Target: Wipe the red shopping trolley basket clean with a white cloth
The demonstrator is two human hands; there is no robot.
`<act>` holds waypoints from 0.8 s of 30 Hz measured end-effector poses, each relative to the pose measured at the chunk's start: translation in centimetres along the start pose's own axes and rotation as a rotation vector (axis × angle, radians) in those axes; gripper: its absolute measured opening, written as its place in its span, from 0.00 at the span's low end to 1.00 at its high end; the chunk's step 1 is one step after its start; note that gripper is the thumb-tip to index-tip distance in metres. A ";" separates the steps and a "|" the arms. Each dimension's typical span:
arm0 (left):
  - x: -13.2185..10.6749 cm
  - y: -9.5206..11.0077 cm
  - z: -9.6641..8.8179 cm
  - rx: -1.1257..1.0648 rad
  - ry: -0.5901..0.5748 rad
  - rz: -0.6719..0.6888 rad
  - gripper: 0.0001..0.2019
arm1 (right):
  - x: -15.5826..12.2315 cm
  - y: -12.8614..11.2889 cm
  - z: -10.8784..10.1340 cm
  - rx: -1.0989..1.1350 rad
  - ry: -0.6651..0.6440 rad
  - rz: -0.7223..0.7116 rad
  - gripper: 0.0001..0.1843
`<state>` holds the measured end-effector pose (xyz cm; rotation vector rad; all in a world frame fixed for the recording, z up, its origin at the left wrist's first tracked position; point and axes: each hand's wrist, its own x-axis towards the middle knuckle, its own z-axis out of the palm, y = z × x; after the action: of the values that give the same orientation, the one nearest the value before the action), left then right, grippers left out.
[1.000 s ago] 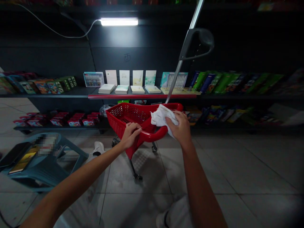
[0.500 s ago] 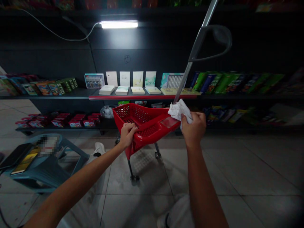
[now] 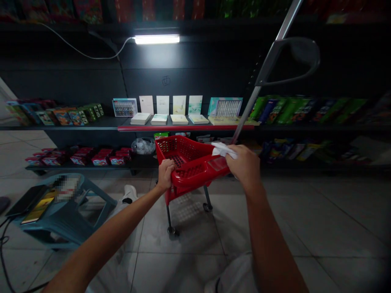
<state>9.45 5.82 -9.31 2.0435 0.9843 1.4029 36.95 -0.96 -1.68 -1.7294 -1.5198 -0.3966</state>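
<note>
Wiping looks surest with the red cart (image 3: 186,158) kept steady: the left hand (image 3: 166,175) is closed on its near rim, and the right hand (image 3: 244,165) grips a white cloth (image 3: 222,149) pressed to the rim's right corner, beside the metal pole (image 3: 253,103).

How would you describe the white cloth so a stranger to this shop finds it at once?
Before the dark shelves stands a red basket cart on wheels. On its right rim, beside the slanted metal pole, the right hand holds a crumpled white cloth, the only soft white thing on red plastic.
</note>
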 end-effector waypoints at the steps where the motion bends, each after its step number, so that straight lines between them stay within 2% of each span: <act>1: 0.0 -0.1 0.2 0.012 -0.003 -0.008 0.16 | 0.4 -1.2 0.0 -0.015 -0.073 -0.025 0.19; 4: 0.0 -0.2 1.1 0.022 0.006 0.010 0.16 | 1.7 -5.4 0.9 -0.070 -0.349 -0.111 0.16; 8: 0.0 -0.2 1.9 -0.008 0.022 0.072 0.17 | 2.5 -10.6 3.6 -0.049 -0.790 -0.302 0.13; 10: 0.1 -0.1 1.8 -0.022 0.011 0.093 0.17 | 2.3 -11.8 4.7 -0.057 -0.883 -0.323 0.13; 13: 0.3 -0.1 1.2 -0.016 -0.053 0.104 0.17 | 2.0 -11.7 5.0 -0.088 -0.856 -0.345 0.13; 17: 0.4 -0.4 0.4 0.010 -0.084 0.064 0.17 | 2.8 -9.7 4.3 -0.169 -0.731 -0.370 0.14; 22: 0.2 -0.9 -0.1 -0.030 -0.075 0.063 0.18 | 5.6 -5.2 4.2 0.151 -0.704 -0.492 0.19; 24: 0.2 -1.1 -0.4 -0.043 -0.070 0.057 0.19 | 6.3 -3.0 4.0 0.210 -0.638 -0.495 0.20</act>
<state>8.79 6.64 -9.88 2.0896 0.8660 1.3596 34.60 6.18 1.04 -1.3583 -2.3646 0.0975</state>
